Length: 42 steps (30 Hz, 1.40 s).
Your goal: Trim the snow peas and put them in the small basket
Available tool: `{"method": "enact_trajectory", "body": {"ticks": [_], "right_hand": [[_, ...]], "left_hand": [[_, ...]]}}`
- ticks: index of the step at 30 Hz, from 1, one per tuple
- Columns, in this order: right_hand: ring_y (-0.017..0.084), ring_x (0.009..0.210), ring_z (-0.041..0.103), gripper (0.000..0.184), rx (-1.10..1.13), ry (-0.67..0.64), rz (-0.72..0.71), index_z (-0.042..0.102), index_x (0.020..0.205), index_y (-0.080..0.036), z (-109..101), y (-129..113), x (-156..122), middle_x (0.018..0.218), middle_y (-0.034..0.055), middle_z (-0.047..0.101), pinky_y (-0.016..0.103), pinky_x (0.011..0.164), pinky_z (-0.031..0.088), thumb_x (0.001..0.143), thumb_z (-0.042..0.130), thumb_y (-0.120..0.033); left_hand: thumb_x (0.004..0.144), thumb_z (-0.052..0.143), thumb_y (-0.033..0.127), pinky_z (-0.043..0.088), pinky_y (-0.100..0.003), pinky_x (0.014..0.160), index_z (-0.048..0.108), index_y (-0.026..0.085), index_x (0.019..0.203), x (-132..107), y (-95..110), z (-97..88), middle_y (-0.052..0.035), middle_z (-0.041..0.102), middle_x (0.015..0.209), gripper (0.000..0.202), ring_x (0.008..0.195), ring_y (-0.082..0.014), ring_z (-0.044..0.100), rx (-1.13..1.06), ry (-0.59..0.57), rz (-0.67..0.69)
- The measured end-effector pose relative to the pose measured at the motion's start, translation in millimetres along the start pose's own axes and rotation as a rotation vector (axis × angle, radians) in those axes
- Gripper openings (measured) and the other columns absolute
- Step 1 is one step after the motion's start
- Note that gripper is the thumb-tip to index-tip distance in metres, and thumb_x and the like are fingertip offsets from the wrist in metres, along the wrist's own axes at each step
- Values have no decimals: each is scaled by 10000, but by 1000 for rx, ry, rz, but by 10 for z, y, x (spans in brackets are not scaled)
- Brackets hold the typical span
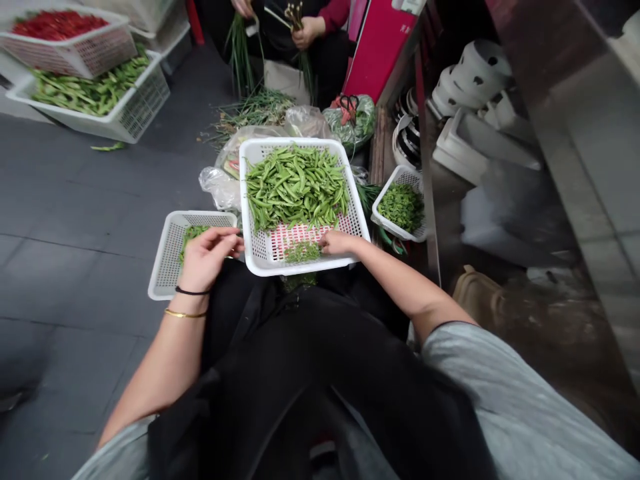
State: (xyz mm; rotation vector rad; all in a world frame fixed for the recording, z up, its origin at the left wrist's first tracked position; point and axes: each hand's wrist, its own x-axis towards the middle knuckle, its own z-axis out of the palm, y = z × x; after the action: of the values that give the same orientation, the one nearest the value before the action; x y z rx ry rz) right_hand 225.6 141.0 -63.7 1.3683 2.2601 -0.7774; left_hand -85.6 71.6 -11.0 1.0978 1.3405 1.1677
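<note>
Pods [303, 187], slender, too many to count, lie heaped in one perforated plastic basket [259, 250]; right hand [336, 243] inside beside green scraps [302, 253], left hand [209, 252] curled just outside; either's grasp cannot be told.

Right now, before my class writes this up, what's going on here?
Green pea-like pods are heaped toward the far side of a white, rectangular, perforated plastic basket. The right hand reaches in beside a small pile of green bits near the front; the left hand is at the left rim, and whether it holds anything is unclear. Beyond, another person's hands hold long green stalks.
</note>
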Motion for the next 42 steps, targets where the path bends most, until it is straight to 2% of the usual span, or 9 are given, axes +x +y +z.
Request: {"method": "enact_trajectory", "body": {"ticks": [3,8,15,21,25,31,34,38,42], "right_hand": [[129,834,656,229,90,45,48,697,1002,-185,-14,51,-88,899,22,723,193,763,471,829,594,-295],[264,1118,595,328,114,239,325,600,1138,-38,-142,172,205,1177,236,619,292,901,456,887,492,-220],[306,1132,591,529,150,217,505,423,1293,22,-100,203,673,1210,296,579,375,898,477,878,533,-285],[219,955,673,293,168,117,361,650,1051,-54,-9,87,573,986,185,708,249,850,483,852,571,-253],[196,782,694,300,165,89,328,704,915,-86,-42,61,410,803,141,724,260,782,505,899,501,-306],[275,1029,635,369,96,234,392,685,1018,-61,-348,149,160,1079,223,669,326,842,474,927,430,-313],[288,963,643,392,-14,334,300,692,965,-55,-403,10,-73,1019,223,681,344,783,474,941,389,-303],[222,862,642,418,-99,411,71,670,1017,-122,-106,-464,-465,985,141,694,291,704,459,971,339,-373],[182,792,623,379,-101,555,-194,629,1104,-104,218,-792,-711,894,133,676,264,651,435,972,370,-349]], "left_hand": [[702,733,373,538,-278,636,691,122,933,-110,25,272,-62,700,718,343,651,-162,650,90,-203,2],[704,713,429,535,-275,596,681,119,925,-172,39,573,-68,702,739,382,618,-161,647,130,-329,-38],[718,710,407,540,-263,611,681,131,928,-152,-23,599,-69,707,748,348,633,-157,654,122,-381,-79],[693,726,428,533,-252,583,690,126,897,-95,-139,553,-66,702,725,366,590,-140,635,75,-333,-139],[669,745,431,526,-243,568,696,125,887,-64,-179,579,-61,695,696,378,593,-142,639,59,-352,-160],[632,772,439,517,-228,533,693,117,864,-15,-156,705,-61,692,687,405,590,-143,647,16,-336,-228],[633,771,443,485,-194,474,703,107,879,7,-142,813,-67,694,709,421,561,-122,629,-32,-332,-278],[623,767,470,435,-182,383,693,86,826,23,-198,966,-78,687,672,440,471,-103,582,-177,-284,-458],[533,841,330,464,-171,416,657,97,708,-4,-263,1024,-27,634,523,344,437,-90,567,-276,-229,-498]]}}
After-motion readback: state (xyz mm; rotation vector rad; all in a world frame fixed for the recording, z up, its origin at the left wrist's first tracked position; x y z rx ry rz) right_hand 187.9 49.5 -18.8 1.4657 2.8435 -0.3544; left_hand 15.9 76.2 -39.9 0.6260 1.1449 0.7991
